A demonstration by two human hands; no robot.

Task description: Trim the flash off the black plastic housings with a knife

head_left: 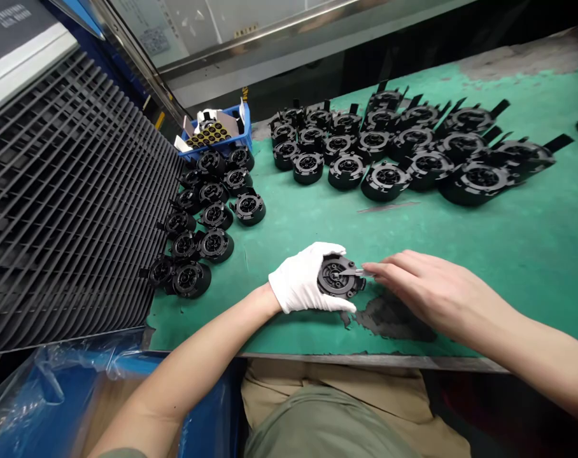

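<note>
My left hand (304,281), in a white glove, is wrapped round a round black plastic part (335,277) resting on the green table mat (484,235) near its front edge. My bare right hand (415,283) pinches a thin metal tool (356,272) whose tip reaches into the face of that part. Both hands sit close together, just beside a worn dark patch (389,318) in the mat.
Several similar black round parts (207,210) lie in a cluster at the left, and many more (394,149) lie in rows across the back. A blue bin (216,135) stands behind the left cluster. A slatted black panel (69,203) borders the mat on the left.
</note>
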